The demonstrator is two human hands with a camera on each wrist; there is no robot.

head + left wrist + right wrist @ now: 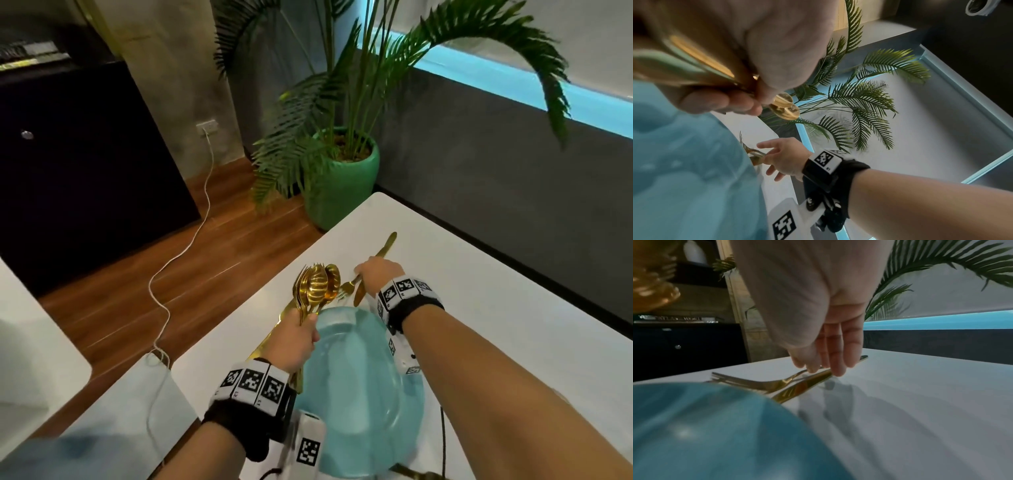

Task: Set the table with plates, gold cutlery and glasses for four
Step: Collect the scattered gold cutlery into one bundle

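Observation:
My left hand [298,339] grips a bundle of gold cutlery [317,287], spoon bowls and fork tines fanning upward; the left wrist view shows the left hand [740,104] wrapped round the handles. A large pale blue plate [356,377] sits tilted just under that hand; what bears it is hidden. On the white table [479,291] a gold fork [760,383] and a gold knife [803,387] lie side by side past the plate's far rim. My right hand [375,274] reaches down over them, straight fingertips [836,369] touching their handles.
A palm in a green pot [342,185] stands on the floor off the table's far left corner. A black cabinet [85,164] is at the left, with a white cable [185,253] trailing over the wood floor. A dark grey wall [496,205] runs along the table's right.

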